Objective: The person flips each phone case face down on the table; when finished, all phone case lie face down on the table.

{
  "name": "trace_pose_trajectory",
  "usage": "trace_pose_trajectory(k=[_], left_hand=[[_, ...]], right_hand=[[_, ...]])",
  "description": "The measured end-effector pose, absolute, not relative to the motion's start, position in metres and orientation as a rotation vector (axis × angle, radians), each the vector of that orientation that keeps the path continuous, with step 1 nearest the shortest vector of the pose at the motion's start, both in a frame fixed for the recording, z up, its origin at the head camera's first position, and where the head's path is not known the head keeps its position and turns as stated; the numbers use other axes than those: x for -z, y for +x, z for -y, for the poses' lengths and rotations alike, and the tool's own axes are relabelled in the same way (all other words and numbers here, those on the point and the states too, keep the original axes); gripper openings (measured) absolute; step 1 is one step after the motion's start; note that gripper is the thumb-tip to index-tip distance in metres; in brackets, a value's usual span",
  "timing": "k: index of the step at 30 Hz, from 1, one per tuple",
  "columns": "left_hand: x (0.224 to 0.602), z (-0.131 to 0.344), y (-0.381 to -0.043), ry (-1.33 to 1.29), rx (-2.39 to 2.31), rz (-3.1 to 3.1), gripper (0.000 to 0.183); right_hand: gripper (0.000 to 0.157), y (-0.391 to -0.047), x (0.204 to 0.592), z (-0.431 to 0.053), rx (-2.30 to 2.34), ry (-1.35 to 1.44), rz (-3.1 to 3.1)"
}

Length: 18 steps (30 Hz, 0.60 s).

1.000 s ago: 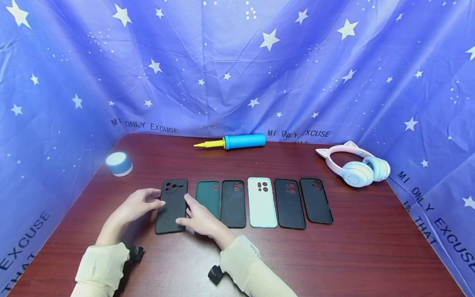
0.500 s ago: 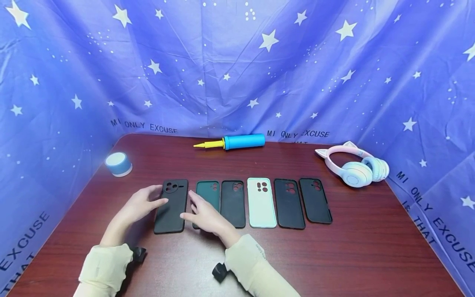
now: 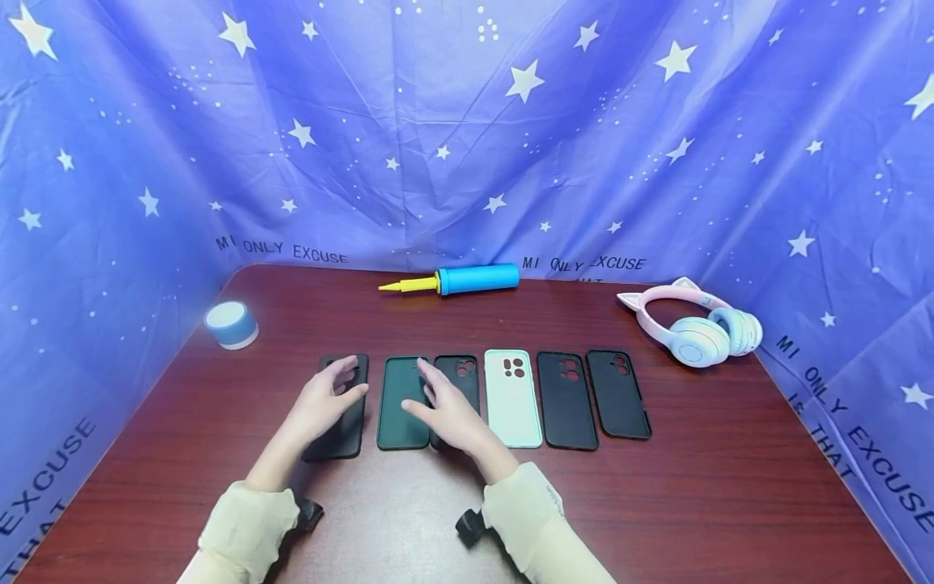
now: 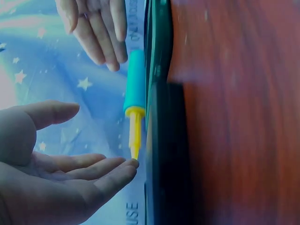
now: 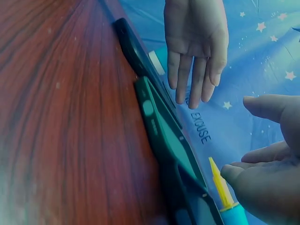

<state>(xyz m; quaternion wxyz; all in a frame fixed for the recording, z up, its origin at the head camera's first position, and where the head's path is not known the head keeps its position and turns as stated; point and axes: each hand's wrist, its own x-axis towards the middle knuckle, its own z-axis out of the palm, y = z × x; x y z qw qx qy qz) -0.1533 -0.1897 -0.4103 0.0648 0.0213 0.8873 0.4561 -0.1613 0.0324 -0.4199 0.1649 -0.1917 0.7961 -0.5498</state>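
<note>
My left hand [image 3: 315, 410] hovers over the leftmost black phone case [image 3: 352, 430], covering part of it, thumb and fingers spread. Over the gap between the green phone case [image 3: 397, 405] and a black phone case [image 3: 469, 389] hangs my right hand [image 3: 454, 415], its fingers extended. In the left wrist view the left palm [image 4: 51, 183] shows nothing held, raised off the black case [image 4: 171, 150]. The right wrist view has the right hand [image 5: 272, 154] apart from the green case [image 5: 157, 122], likewise holding nothing.
Farther right in the row lie a white phone case [image 3: 514, 405] and two black cases [image 3: 569, 414]. A blue and yellow hand pump [image 3: 477, 279] lies at the back. Cat-ear headphones [image 3: 696, 328] are at right, a blue-white cylinder [image 3: 232, 325] at left.
Both hands have moved right: the left from the black case's left edge to above it, the right from that case's right side to over the green case. The left case stays flat, released.
</note>
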Motion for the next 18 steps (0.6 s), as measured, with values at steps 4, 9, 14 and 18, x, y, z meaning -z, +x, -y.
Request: trace_pose_trajectory(k=[4,9,14,18], left_hand=[[0.412,0.178,-0.153,0.053,-1.361,-2.620,0.062],[0.414,0.166,-0.152,0.042,-1.324,-2.590,0.061],[0.416,0.160,-0.153,0.027,-1.301,-2.577,0.062],[0.419,0.159,-0.154,0.031,-1.313,-2.578,0.062]], right_hand=[[0.071,-0.162,0.422,-0.039,1.550,-0.522,-2.308],[0.071,-0.162,0.427,-0.043,1.542,-0.459,-2.290],[0.072,-0.161,0.430,-0.041,1.547,-0.435,-2.251],[0.074,-0.161,0.432,-0.039,1.528,-0.437,-2.262]])
